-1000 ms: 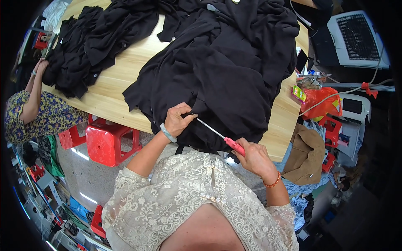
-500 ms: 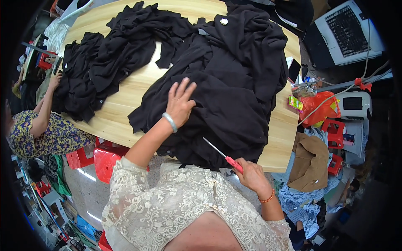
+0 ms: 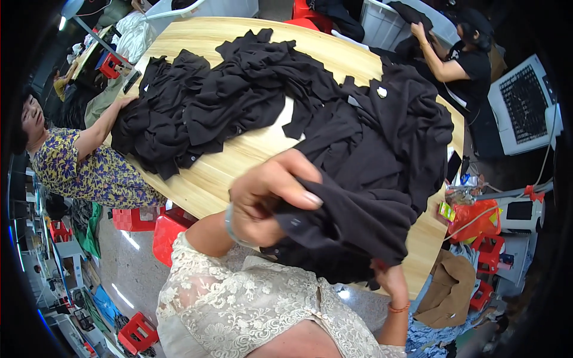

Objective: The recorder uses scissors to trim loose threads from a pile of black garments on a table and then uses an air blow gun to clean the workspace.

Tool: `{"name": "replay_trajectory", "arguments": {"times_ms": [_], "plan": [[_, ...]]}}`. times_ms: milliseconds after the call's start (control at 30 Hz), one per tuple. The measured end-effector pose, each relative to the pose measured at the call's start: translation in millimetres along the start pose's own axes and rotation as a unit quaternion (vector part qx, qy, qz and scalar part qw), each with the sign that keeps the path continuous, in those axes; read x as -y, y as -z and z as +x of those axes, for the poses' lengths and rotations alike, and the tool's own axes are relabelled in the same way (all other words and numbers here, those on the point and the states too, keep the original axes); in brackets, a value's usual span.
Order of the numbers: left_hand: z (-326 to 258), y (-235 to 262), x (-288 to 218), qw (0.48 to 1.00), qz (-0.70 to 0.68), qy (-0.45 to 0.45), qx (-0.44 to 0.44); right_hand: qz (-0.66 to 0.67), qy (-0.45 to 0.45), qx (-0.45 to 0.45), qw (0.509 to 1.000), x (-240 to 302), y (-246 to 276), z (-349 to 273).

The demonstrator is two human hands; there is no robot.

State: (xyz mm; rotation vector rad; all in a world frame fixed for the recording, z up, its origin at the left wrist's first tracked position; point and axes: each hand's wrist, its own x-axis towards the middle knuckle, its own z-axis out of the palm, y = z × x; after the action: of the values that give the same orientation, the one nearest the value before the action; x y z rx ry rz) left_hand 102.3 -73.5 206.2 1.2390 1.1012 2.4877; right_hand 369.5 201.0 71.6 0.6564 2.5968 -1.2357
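My left hand (image 3: 271, 194), with a pale bangle at the wrist, is closed on an edge of a black garment (image 3: 364, 221) and holds it up off the table. A small light mark shows on the lifted cloth beside the fingers. At the garment's lower right is my right hand (image 3: 393, 279), wearing an orange bead bracelet. Its fingers are mostly hidden behind the cloth, and the red-handled tool with a thin metal shaft does not show clearly. More black garments (image 3: 239, 89) lie heaped across the table, some with buttons.
The wooden table (image 3: 209, 179) has a curved edge. At the left a person in a patterned dress (image 3: 89, 161) touches the heap. Another person (image 3: 465, 65) handles black cloth by a grey bin (image 3: 382, 27). Red stools (image 3: 170, 235), a red bag (image 3: 474, 218) and a brown garment (image 3: 444, 286) surround it.
My left hand has gone from lying spread on the cloth to lifting a garment edge toward me. My right hand has moved right and down behind the cloth; the tool has dropped from clear view.
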Motion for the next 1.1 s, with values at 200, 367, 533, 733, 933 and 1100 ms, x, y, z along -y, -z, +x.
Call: {"name": "replay_trajectory", "arguments": {"times_ms": [200, 367, 533, 733, 933, 1100], "plan": [[0.1, 89.5, -43.3, 0.959, 0.255, -0.065, -0.103, -0.272, 0.157, -0.121, 0.942, 104.2, 92.5, 103.8], [15.1, 195.2, -57.3, 0.876, 0.376, -0.137, -0.269, -0.335, 0.273, -0.238, 0.870, 270.6, 97.7, 250.3], [-14.8, 311.9, -35.8, 0.847, 0.455, -0.011, -0.273, -0.322, 0.308, -0.193, 0.874, 297.2, 20.7, 296.1], [-151.8, 308.2, 16.0, 0.753, 0.583, 0.249, -0.176, -0.144, 0.107, -0.043, 0.983, 213.4, -32.6, 232.1], [-226.9, 159.3, 91.6, 0.792, 0.485, 0.368, -0.047, -0.195, -0.020, -0.129, 0.972, 118.4, -17.2, 133.5], [-206.2, 66.9, 118.0, 0.811, 0.460, 0.361, 0.000, -0.244, -0.030, -0.168, 0.955, 76.2, -10.5, 77.0]]}}
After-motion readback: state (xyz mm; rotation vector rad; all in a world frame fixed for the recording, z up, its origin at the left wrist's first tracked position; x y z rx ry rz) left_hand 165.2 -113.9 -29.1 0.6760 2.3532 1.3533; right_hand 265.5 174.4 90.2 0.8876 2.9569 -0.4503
